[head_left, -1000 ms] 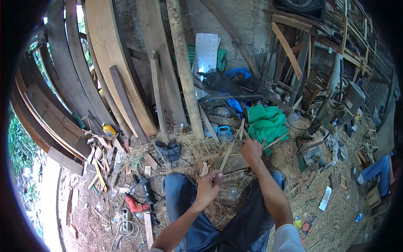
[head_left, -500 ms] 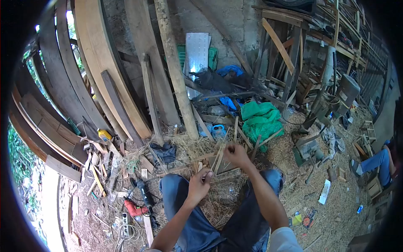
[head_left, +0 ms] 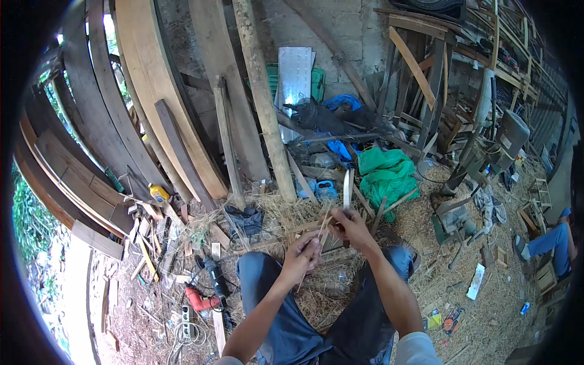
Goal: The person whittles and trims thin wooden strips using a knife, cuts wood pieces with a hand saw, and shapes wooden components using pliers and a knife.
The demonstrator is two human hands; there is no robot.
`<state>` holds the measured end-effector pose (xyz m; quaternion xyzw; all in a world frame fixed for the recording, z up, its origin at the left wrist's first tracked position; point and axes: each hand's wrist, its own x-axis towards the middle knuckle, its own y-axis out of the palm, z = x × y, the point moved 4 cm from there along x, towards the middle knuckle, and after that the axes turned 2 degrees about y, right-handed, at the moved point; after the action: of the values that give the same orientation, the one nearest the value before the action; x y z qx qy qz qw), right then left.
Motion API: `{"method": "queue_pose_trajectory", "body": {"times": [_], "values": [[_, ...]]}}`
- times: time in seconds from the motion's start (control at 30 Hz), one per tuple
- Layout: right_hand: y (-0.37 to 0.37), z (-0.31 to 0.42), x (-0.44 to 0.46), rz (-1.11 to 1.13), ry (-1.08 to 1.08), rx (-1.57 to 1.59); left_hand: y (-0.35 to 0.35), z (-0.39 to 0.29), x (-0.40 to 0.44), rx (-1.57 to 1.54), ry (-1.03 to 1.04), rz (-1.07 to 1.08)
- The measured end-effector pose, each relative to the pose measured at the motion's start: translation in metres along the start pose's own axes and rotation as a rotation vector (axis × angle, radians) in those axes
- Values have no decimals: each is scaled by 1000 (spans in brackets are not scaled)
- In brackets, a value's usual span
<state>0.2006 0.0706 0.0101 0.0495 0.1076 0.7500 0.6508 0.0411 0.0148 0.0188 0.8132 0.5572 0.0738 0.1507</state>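
Observation:
My left hand [head_left: 301, 255] is closed round a thin pale strip [head_left: 324, 226], wood or bamboo, that slants up between my hands. In my right hand [head_left: 351, 229] is a knife, its bright blade [head_left: 347, 190] pointing up and away from me. The right fingers sit beside the strip's upper part; whether they also pinch it I cannot tell. Both hands are above my knees, over straw and small wood pieces on the ground. The knife's handle is mostly hidden by my fingers.
A red drill [head_left: 201, 299], an angle grinder [head_left: 213, 275] and a power strip [head_left: 188, 322] lie at my left. Green plastic [head_left: 389, 173] is ahead. A machine [head_left: 453, 219] stands at the right, where another person's leg [head_left: 547, 241] shows. Planks [head_left: 140, 79] lean at the left.
The knife blade now shows upright in my right hand. My hands have come closer together around the strip, with the right hand turned. The view has shifted slightly.

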Motion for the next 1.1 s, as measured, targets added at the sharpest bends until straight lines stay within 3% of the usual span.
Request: {"method": "queue_pose_trajectory", "body": {"times": [0.07, 0.13, 0.27, 0.47, 0.6, 0.7, 0.77, 0.83, 0.9, 1.03, 1.1], "values": [[-8, -2, 2, -112, -64, -49, 4, -4, 0, -40, -15, -16], [-2, 11, -6, -253, -481, -996, 7, -6, -1, -97, -41, -34], [26, 7, -23, -196, -581, -1197, 7, 8, 5, -98, -83, -31], [14, -5, -14, -356, -403, -1373, 14, 11, 1, -98, -17, -77], [-7, 5, -5, -383, -338, -1279, 15, 10, -8, -139, -34, -74], [-4, -5, 1, -482, -495, -1301, 7, 11, -4, -131, -36, -70], [12, -18, -10, -349, -644, -1376, 3, 17, -1, -131, -57, -65], [5, -19, -5, -278, -622, -1325, 5, 18, -5, -137, -2, -59], [-11, -12, 3, -364, -255, -1278, 9, 11, -12, -119, -27, -53], [-11, 5, 2, -390, -326, -1319, 7, 5, -14, -107, -27, -68], [4, -17, -8, -272, -480, -1289, 2, 15, -11, -86, -22, -50]]}}
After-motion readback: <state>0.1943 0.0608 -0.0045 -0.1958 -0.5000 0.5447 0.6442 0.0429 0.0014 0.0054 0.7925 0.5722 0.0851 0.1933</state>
